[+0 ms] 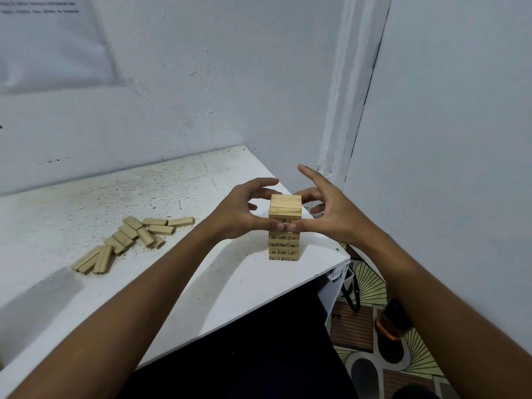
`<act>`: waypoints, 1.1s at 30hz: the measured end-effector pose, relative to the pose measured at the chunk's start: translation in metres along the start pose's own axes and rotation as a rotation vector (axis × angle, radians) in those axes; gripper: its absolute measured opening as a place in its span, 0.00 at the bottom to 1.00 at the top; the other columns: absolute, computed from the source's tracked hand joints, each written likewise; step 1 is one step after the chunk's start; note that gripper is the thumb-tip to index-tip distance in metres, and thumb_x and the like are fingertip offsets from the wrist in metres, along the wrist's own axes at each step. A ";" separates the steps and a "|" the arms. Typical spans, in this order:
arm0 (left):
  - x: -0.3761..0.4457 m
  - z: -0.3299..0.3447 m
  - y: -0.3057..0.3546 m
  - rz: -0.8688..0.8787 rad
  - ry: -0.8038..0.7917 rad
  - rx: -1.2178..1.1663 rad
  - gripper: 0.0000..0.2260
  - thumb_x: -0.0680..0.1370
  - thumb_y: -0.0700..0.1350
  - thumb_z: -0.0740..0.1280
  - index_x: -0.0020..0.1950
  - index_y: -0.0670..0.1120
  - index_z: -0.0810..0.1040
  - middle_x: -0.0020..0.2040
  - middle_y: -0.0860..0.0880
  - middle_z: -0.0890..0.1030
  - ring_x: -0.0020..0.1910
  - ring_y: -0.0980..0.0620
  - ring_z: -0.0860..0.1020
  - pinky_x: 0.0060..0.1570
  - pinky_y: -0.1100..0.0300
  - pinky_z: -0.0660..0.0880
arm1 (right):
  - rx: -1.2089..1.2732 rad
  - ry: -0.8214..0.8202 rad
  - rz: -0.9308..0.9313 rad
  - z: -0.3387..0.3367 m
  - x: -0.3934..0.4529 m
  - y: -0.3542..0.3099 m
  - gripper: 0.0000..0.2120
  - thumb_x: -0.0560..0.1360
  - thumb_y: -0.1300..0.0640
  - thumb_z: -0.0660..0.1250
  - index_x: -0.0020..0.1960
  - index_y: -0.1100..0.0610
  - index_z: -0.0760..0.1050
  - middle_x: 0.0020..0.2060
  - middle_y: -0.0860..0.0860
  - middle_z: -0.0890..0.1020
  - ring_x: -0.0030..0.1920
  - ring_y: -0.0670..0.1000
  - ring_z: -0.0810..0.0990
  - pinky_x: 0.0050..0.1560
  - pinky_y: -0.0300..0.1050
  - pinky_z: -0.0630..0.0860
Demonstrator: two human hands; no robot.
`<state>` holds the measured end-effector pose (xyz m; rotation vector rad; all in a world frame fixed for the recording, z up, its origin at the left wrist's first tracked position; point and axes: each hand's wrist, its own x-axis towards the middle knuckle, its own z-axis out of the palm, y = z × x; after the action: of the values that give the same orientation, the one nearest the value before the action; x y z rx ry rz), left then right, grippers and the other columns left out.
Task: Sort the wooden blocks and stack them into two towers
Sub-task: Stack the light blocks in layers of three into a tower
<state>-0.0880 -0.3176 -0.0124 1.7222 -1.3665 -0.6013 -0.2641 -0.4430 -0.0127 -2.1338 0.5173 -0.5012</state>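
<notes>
Both hands hug the block tower (284, 226). The left hand (236, 214) and right hand (328, 214) press thumbs on its near side, other fingers spread apart. Loose blocks (129, 240) lie far left on the table (201, 283).

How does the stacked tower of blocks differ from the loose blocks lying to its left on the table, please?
The tower stands upright in neat layers; the loose blocks lie flat and scattered. Both hands, left and right, touch the tower with their thumbs; nothing touches the loose blocks. Numbers show on the tower's block ends, none on the loose blocks. Both are pale wood.
</notes>
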 end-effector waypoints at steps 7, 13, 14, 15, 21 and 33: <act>-0.006 -0.006 -0.002 0.016 0.038 -0.019 0.36 0.62 0.55 0.78 0.69 0.52 0.72 0.62 0.56 0.80 0.63 0.61 0.76 0.59 0.58 0.74 | -0.034 0.035 -0.032 -0.004 -0.001 -0.002 0.50 0.66 0.53 0.79 0.77 0.44 0.53 0.64 0.48 0.76 0.63 0.48 0.75 0.60 0.45 0.75; -0.008 -0.009 -0.004 0.046 0.073 -0.047 0.29 0.64 0.57 0.76 0.64 0.53 0.78 0.62 0.56 0.80 0.63 0.61 0.76 0.63 0.54 0.74 | 0.001 0.036 -0.014 -0.005 -0.003 0.002 0.49 0.66 0.53 0.79 0.77 0.43 0.53 0.59 0.43 0.78 0.62 0.45 0.76 0.61 0.45 0.74; -0.008 -0.008 -0.004 0.048 0.074 -0.041 0.29 0.64 0.57 0.76 0.64 0.52 0.78 0.62 0.56 0.81 0.63 0.61 0.76 0.63 0.53 0.74 | -0.001 0.038 -0.015 -0.005 -0.003 0.002 0.49 0.66 0.53 0.79 0.77 0.43 0.53 0.59 0.43 0.79 0.61 0.45 0.76 0.61 0.45 0.74; -0.007 -0.007 -0.004 0.048 0.076 -0.035 0.28 0.65 0.55 0.76 0.64 0.51 0.79 0.62 0.55 0.81 0.63 0.60 0.76 0.63 0.53 0.74 | -0.001 0.039 -0.016 -0.004 -0.003 0.002 0.49 0.66 0.53 0.79 0.77 0.43 0.53 0.59 0.43 0.79 0.61 0.44 0.77 0.61 0.45 0.74; -0.007 -0.007 -0.005 0.050 0.074 -0.026 0.28 0.66 0.55 0.76 0.65 0.51 0.79 0.62 0.55 0.81 0.63 0.61 0.76 0.64 0.51 0.74 | -0.001 0.041 -0.020 -0.005 -0.005 0.000 0.48 0.66 0.52 0.79 0.77 0.43 0.54 0.64 0.47 0.78 0.63 0.46 0.76 0.63 0.48 0.74; -0.065 -0.052 -0.034 -0.060 0.305 0.178 0.27 0.66 0.66 0.69 0.60 0.54 0.80 0.60 0.59 0.80 0.61 0.64 0.75 0.61 0.61 0.71 | -0.099 0.174 -0.410 0.048 -0.006 -0.066 0.24 0.72 0.53 0.72 0.66 0.55 0.75 0.62 0.47 0.78 0.62 0.41 0.74 0.61 0.36 0.72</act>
<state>-0.0473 -0.2376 -0.0214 1.9127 -1.1829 -0.2404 -0.2325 -0.3729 0.0142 -2.3119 0.1977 -0.9122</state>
